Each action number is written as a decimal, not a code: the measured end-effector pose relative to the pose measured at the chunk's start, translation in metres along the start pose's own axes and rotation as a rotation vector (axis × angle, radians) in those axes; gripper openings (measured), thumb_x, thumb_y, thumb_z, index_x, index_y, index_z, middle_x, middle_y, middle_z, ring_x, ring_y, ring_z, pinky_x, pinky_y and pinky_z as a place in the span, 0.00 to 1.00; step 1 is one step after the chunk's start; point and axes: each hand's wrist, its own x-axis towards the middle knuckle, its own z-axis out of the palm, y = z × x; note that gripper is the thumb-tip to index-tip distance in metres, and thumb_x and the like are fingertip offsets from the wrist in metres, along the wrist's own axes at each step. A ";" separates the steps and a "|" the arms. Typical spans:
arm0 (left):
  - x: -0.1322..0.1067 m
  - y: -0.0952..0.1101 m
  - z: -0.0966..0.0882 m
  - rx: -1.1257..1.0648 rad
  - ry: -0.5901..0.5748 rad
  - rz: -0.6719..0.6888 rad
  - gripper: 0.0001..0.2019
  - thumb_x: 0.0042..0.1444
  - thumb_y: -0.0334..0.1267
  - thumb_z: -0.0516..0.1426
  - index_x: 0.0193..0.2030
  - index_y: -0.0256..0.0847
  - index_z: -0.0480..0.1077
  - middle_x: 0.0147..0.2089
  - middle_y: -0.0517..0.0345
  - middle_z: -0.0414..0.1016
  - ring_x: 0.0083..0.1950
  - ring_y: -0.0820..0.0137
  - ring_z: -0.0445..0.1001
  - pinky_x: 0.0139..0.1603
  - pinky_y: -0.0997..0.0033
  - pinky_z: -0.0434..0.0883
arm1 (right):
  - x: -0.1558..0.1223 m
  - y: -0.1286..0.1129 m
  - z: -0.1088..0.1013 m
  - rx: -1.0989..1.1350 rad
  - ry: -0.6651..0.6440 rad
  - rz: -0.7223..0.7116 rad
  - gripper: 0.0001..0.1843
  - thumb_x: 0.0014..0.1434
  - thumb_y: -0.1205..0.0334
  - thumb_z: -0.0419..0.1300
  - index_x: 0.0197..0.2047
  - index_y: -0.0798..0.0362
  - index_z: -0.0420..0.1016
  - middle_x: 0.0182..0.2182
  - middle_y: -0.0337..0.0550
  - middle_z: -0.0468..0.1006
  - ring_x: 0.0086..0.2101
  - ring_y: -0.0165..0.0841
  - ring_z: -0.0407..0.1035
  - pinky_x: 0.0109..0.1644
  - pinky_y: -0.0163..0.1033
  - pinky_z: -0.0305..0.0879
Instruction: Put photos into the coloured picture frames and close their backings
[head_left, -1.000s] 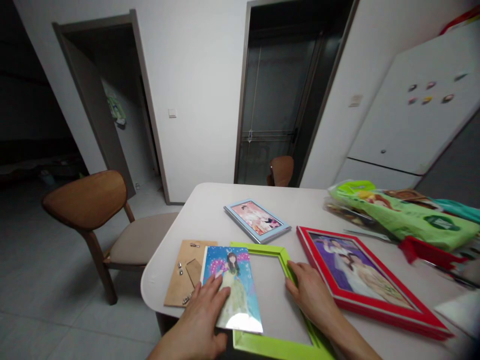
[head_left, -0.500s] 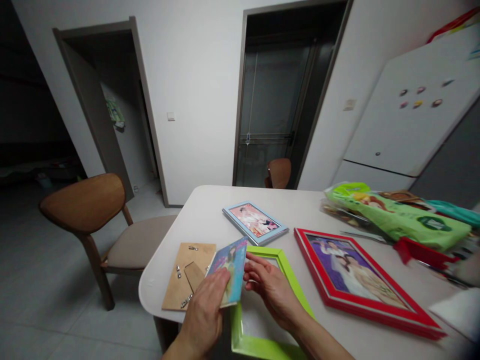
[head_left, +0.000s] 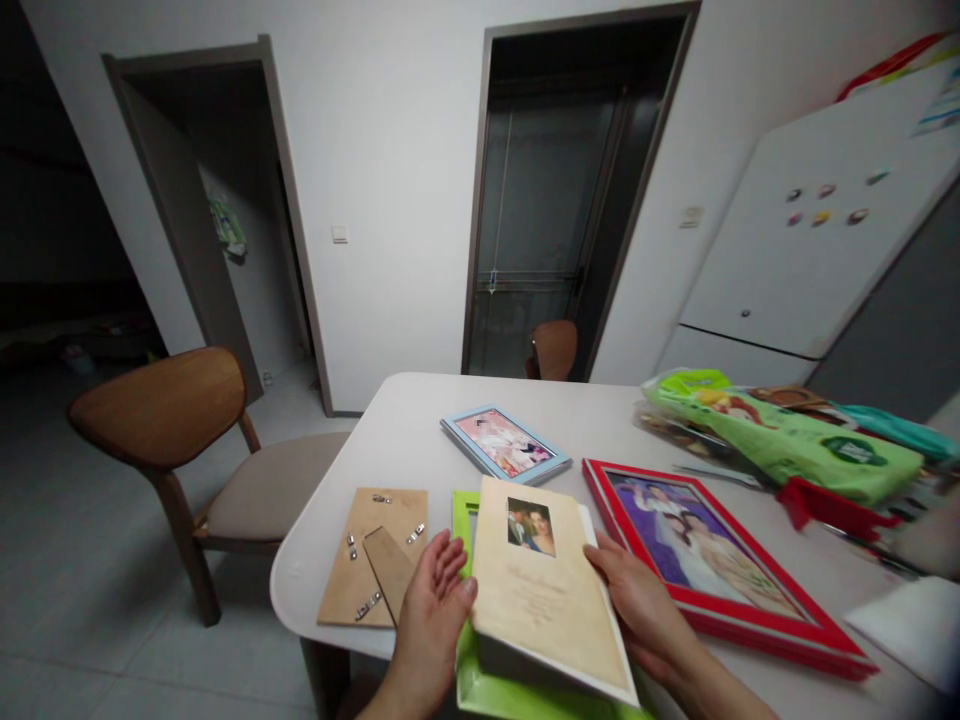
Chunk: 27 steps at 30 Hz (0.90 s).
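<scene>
A cream photo sheet (head_left: 551,610), printed with a small picture of a couple and faint lettering, is tilted above the green picture frame (head_left: 487,690). My right hand (head_left: 649,605) grips its right edge, thumb on top; a white edge shows behind it. At the sheet's left side, my left hand (head_left: 435,605) is open with its palm toward the sheet and fingers apart; whether the thumb touches the edge is unclear. Left of that lies the wooden backing board (head_left: 375,555) with metal clips and a stand leg. The sheet covers most of the green frame.
A light blue picture frame (head_left: 506,445) lies toward the back of the white table (head_left: 405,420). On the right are a red picture frame (head_left: 705,560), a red-handled tool (head_left: 832,510), a green package (head_left: 795,430) and white paper (head_left: 911,625). A wooden chair (head_left: 165,410) stands left.
The photo print in my left hand, blue side showing, is out of sight; a cream sheet now shows in my right hand, above the green frame. My left hand has opened.
</scene>
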 end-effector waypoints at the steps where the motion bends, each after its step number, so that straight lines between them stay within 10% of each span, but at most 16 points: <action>1: 0.001 -0.004 -0.006 0.105 -0.014 -0.004 0.27 0.44 0.39 0.55 0.52 0.34 0.56 0.54 0.43 0.61 0.54 0.61 0.61 0.53 0.64 0.59 | 0.000 -0.002 -0.005 -0.062 -0.001 0.001 0.23 0.46 0.60 0.50 0.48 0.53 0.62 0.30 0.45 0.77 0.27 0.36 0.72 0.28 0.38 0.66; 9: -0.013 -0.007 -0.011 0.876 -0.302 0.107 0.28 0.41 0.30 0.52 0.53 0.30 0.57 0.58 0.42 0.54 0.59 0.60 0.52 0.58 0.61 0.52 | 0.011 0.000 -0.002 -0.292 -0.130 -0.055 0.25 0.44 0.66 0.43 0.47 0.56 0.64 0.29 0.44 0.77 0.25 0.34 0.71 0.27 0.35 0.63; 17: -0.011 -0.016 -0.015 1.056 -0.424 0.262 0.28 0.43 0.31 0.52 0.54 0.30 0.56 0.59 0.40 0.50 0.60 0.60 0.50 0.58 0.58 0.53 | 0.031 0.004 -0.008 -1.240 0.025 -0.365 0.17 0.51 0.63 0.41 0.33 0.58 0.69 0.28 0.52 0.75 0.30 0.37 0.68 0.31 0.36 0.57; 27: -0.012 -0.011 -0.034 1.142 -0.400 0.370 0.28 0.44 0.30 0.53 0.55 0.33 0.54 0.60 0.43 0.51 0.60 0.60 0.49 0.57 0.55 0.54 | 0.027 0.008 -0.003 -1.630 0.155 -0.326 0.19 0.51 0.58 0.46 0.43 0.58 0.64 0.29 0.54 0.75 0.31 0.43 0.69 0.29 0.39 0.56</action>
